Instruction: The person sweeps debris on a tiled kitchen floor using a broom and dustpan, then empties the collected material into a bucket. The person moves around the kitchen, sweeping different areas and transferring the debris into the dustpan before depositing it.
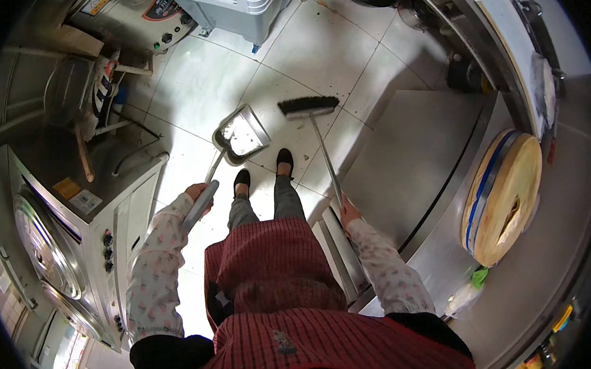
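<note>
My left hand (201,197) grips the grey handle of a long-handled dustpan (243,134). The pan rests on the tiled floor ahead of my feet, with pale debris and bright glare inside it. In my right hand (349,212) is the metal pole of a broom (309,106). Its black bristle head touches or hovers just over the tiles, to the right of the pan and apart from it; which of the two I cannot tell. Small bits of debris (306,157) lie on the floor near my right shoe.
A steel counter (425,134) flanks my right side, with a round wooden chopping block (505,200) on it. Along the left stand a cooking unit with knobs (108,253) and a metal rack (116,126). A grey wheeled appliance (247,13) stands ahead on the white tiles (310,34).
</note>
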Tool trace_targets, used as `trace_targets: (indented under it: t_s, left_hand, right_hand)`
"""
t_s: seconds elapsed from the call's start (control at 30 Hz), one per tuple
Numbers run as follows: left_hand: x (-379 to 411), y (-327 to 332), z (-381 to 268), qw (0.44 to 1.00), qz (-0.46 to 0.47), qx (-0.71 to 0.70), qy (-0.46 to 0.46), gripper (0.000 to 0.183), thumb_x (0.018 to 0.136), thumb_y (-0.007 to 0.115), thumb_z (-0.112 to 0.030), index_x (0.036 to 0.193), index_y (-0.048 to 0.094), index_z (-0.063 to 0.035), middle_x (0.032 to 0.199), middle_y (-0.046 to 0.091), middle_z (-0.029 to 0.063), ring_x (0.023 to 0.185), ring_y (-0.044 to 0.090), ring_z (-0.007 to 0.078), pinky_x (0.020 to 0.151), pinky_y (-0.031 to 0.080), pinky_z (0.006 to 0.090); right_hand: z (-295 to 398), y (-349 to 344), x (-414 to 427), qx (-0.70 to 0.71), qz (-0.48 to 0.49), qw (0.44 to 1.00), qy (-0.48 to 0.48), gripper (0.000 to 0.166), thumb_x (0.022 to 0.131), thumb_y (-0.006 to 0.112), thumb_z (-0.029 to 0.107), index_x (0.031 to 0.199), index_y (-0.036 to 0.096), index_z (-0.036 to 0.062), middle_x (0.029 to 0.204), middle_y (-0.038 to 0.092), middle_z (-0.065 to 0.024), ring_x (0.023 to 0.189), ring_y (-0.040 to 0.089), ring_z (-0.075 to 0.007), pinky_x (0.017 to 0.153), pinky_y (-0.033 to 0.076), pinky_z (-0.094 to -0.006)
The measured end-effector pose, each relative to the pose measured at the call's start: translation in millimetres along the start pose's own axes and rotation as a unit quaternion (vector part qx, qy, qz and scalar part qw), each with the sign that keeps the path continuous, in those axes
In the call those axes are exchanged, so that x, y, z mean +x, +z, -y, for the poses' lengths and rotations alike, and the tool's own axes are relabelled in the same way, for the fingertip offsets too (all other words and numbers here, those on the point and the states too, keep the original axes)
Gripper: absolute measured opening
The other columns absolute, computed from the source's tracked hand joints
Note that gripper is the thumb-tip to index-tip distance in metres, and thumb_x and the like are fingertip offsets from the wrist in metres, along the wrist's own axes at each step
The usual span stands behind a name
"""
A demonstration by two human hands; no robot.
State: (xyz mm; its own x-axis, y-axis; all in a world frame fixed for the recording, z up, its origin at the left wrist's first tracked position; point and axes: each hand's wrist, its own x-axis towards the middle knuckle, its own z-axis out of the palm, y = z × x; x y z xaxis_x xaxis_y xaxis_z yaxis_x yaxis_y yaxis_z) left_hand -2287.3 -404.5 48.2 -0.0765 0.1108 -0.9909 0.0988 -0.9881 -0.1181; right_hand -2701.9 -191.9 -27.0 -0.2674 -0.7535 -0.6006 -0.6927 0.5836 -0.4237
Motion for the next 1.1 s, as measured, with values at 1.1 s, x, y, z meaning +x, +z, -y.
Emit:
trace_targets:
  t_s: [1.1]
  left_hand:
    - [100,-43,12,0.861,-0.005,0.483,0.158,0.031,0.084,0.039,-0.023,0.071,0.060,-0.0032,0.063,0.057,0.0070,0.052,0.050,0.0163,0.053,0.039,0.0354]
  right_hand:
    - [128,68,-78,0.585,0.174,0.653,0.448,0.039,0.085,0.039,0.038,0.122,0.032,0.0272,0.047,0.027,-0.0002,0.032,0.027,-0.0127,0.029,0.024,-0.0278]
